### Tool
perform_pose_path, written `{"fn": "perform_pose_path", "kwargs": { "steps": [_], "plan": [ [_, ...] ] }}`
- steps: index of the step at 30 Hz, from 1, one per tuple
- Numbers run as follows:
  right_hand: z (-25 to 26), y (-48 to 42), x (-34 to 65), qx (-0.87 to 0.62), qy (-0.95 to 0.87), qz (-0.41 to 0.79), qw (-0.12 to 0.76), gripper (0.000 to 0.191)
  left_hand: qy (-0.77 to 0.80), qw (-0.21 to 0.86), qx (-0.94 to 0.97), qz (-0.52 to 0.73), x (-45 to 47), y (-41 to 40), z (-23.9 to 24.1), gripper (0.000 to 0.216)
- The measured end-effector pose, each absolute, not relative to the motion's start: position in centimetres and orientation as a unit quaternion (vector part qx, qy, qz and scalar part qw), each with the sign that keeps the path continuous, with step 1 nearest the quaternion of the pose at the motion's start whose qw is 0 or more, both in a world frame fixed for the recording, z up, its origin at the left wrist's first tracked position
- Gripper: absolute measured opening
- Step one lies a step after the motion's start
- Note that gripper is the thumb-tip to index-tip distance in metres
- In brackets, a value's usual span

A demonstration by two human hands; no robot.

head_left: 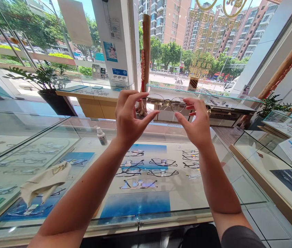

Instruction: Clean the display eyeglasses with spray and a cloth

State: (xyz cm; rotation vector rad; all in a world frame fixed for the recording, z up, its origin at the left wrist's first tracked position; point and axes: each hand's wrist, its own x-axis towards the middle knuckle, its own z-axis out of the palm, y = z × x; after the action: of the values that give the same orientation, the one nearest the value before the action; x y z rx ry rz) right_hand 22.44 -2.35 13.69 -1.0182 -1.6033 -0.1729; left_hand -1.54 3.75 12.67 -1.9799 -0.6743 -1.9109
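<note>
On the glass counter top (228,179), toward its left edge, a crumpled cleaning cloth (44,182) lies, and a small spray bottle (101,135) stands nearer the far edge. The left hand (127,117) is raised above the counter, fingers curled, pinching the left rim of a thin wire-framed pair of glasses (166,103) between thumb and fingertips. The right hand (197,124) pinches the right rim the same way, so the glasses hang level in the air between both hands, well above the far edge and against the bright window. To inspect the lenses well, I judge the grip should stay on the rims only, fingertips clear of the lens faces, with the frame tilted slowly against the daylight so smears show. Under the glass, rows of display frames (148,168) lie.
</note>
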Motion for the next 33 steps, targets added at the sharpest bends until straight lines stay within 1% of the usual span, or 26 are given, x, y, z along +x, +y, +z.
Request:
{"fn": "perform_pose_path", "kwargs": {
  "steps": [7,11,16,22,27,30,33],
  "plan": [
    [13.7,-2.4,22.6,-0.444,-0.688,-0.009,0.573,0.042,-0.248,0.133,-0.689,-0.668,-1.3,3.1,12.9,0.058],
    [13.8,-2.5,22.7,-0.444,-0.686,0.005,0.576,0.042,-0.239,0.121,-0.693,-0.67,-1.4,3.2,12.8,0.055],
    [13.9,-2.7,22.5,-0.439,-0.681,-0.013,0.586,0.042,-0.238,0.099,-0.698,-0.668,-1.5,3.6,12.9,0.054],
    [14.0,-3.1,22.0,-0.426,-0.673,-0.063,0.601,0.041,-0.231,0.009,-0.712,-0.663,-1.6,5.0,12.6,0.052],
    [14.1,-3.3,22.0,-0.422,-0.672,-0.074,0.604,0.038,-0.237,-0.033,-0.712,-0.66,-1.6,5.9,12.1,0.054],
    [14.0,-3.1,22.1,-0.43,-0.671,-0.073,0.6,0.037,-0.237,-0.034,-0.71,-0.662,-1.7,6.1,12.1,0.054],
    [13.9,-2.7,22.4,-0.43,-0.657,-0.035,0.618,0.032,-0.237,0.012,-0.697,-0.677,-1.8,5.9,12.2,0.056]
  ]
}}
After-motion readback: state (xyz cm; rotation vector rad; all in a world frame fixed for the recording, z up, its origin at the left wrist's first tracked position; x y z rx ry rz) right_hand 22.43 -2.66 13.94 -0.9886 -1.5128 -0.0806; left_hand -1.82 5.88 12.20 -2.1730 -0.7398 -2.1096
